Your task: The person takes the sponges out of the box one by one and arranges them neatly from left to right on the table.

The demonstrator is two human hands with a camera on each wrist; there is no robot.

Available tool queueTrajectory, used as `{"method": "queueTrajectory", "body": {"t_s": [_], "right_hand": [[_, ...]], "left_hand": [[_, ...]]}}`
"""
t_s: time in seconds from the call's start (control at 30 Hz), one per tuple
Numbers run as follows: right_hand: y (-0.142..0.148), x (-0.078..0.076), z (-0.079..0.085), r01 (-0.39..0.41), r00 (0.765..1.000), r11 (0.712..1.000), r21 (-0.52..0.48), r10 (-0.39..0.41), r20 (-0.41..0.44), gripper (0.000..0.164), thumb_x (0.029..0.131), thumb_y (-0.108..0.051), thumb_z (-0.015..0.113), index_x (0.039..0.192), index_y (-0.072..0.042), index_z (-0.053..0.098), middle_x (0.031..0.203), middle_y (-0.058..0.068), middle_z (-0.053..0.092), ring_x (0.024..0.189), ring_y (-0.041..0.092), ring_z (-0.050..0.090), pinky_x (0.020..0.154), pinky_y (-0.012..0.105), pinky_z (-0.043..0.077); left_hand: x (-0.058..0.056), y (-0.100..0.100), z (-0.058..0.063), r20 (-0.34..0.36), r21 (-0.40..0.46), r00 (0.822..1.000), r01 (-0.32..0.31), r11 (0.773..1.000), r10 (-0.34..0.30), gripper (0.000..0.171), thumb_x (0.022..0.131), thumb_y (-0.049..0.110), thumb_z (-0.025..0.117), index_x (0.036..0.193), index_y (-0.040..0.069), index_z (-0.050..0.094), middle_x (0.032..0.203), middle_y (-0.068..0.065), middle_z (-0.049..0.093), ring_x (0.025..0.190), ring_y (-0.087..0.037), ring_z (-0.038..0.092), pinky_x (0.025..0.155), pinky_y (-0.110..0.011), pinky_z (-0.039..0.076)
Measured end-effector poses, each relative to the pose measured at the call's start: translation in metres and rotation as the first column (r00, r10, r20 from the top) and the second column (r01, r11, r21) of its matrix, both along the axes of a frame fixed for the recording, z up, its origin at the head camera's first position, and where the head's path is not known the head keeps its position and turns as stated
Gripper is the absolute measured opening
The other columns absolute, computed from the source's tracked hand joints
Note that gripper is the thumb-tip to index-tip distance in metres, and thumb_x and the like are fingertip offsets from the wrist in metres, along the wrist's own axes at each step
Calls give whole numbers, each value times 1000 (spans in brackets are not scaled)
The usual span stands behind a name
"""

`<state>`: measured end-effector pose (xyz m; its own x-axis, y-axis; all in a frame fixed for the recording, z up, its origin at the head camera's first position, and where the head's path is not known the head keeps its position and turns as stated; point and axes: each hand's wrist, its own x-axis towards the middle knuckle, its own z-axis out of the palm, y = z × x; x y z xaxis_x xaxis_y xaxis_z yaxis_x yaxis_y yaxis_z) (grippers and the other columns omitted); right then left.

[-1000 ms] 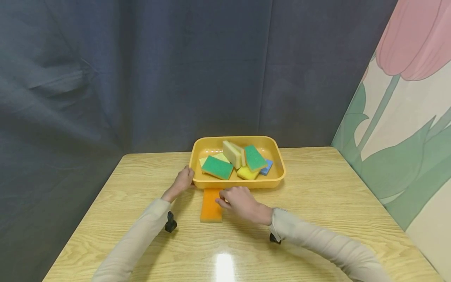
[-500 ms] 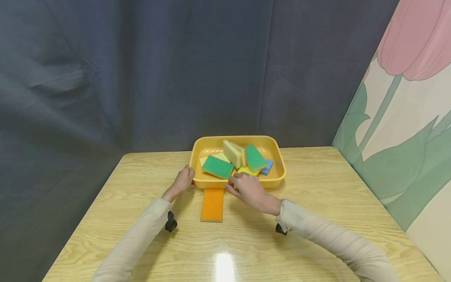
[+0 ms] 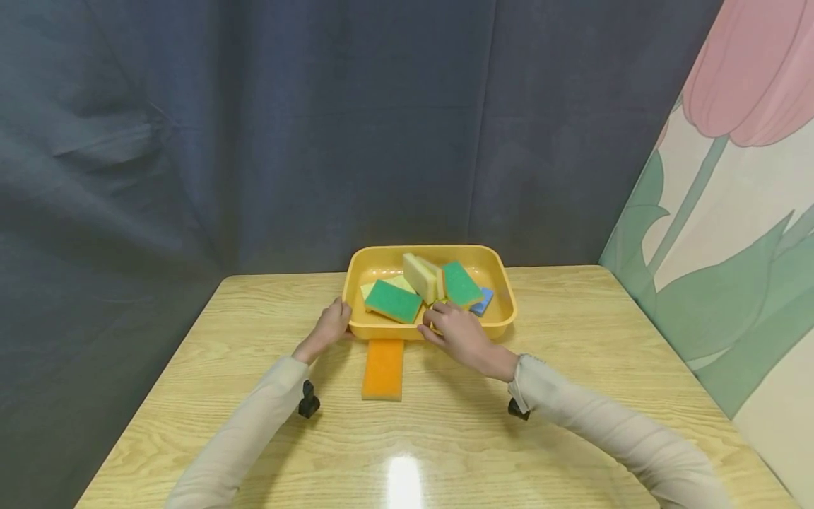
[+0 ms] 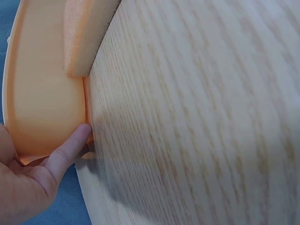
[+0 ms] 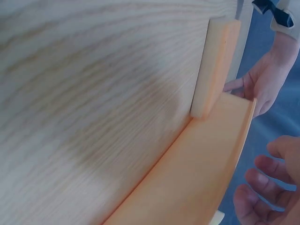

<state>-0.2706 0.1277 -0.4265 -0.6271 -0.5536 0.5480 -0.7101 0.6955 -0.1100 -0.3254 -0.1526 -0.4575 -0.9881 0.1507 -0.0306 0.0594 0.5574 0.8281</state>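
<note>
1. We saw a flat, rectangular orange sponge [image 3: 383, 370] on the wood-grain table [image 3: 458, 445], its far end at the front wall of the shallow yellow plastic tray [image 3: 389, 331].
2. Over that wall's rim we saw the right hand [image 3: 466, 334], fingers loosely bent and spread, nothing visible in them.
3. We saw the left hand [image 3: 328, 327] gripping the tray by its left front corner.
4. Inside, near the table's far edge, we noted two rectangular green-faced sponges [image 3: 393, 301] and a small blue sponge [image 3: 482, 302].
5. Beyond that edge we saw a dark blue fabric curtain [image 3: 356, 134].

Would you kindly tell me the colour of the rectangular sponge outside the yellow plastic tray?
The sponge is orange on top, clearest in the head view.
</note>
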Motion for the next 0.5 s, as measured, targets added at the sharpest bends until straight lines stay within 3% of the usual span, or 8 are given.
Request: {"method": "queueTrajectory", "body": {"t_s": [0.13, 0.5], "right_hand": [[7, -7, 1, -7, 1000, 1000, -19, 7, -1, 8, 92, -16, 72, 88, -10, 69, 84, 3, 61, 72, 19, 54, 55, 27, 49], [25, -21, -2, 76, 997, 997, -9, -76, 9, 12, 89, -15, 75, 89, -4, 68, 88, 6, 56, 75, 24, 50, 60, 32, 47]], "left_hand": [[0, 0, 1, -1, 5, 1000, 7, 1000, -7, 47, 109, 14, 24, 143, -18, 25, 121, -38, 48, 94, -40, 64, 70, -37, 62], [0, 0, 1, 5, 6, 1000, 7, 1000, -7, 45, 109, 15, 25, 138, -19, 31, 116, -37, 50, 93, -41, 65, 71, -38, 62]]}}
